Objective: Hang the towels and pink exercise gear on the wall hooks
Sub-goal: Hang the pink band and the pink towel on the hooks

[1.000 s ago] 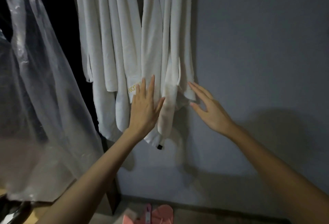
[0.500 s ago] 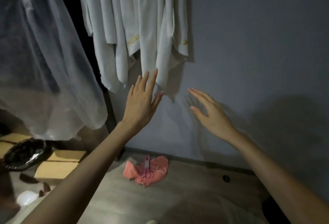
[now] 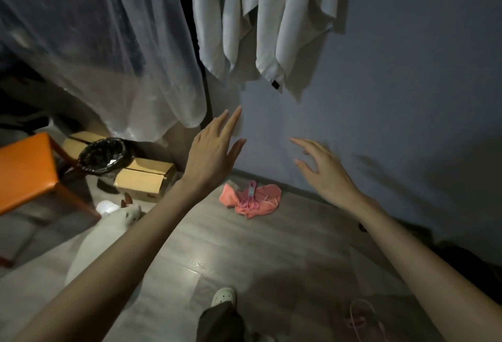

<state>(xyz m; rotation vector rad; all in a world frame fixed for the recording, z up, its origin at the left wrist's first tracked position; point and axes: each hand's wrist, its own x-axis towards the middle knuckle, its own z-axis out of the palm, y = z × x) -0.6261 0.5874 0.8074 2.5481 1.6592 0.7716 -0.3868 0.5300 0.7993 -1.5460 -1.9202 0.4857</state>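
The crumpled pink cloth (image 3: 267, 201) with its pink cord (image 3: 251, 196) lies on the grey wooden floor (image 3: 244, 260) by the wall (image 3: 407, 97), under the hanging white towels (image 3: 271, 29). The left hand (image 3: 214, 151) and right hand (image 3: 323, 167) hover above, fingers spread, empty. Stooping and scooping cloth and cord together seems best.

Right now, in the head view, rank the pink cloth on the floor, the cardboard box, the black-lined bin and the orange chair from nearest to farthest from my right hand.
From the right hand:
1. Pink cloth, on the floor by the wall, down-left.
2. Cardboard box, further left.
3. Black-lined bin, just past the box.
4. Orange chair, far left edge.
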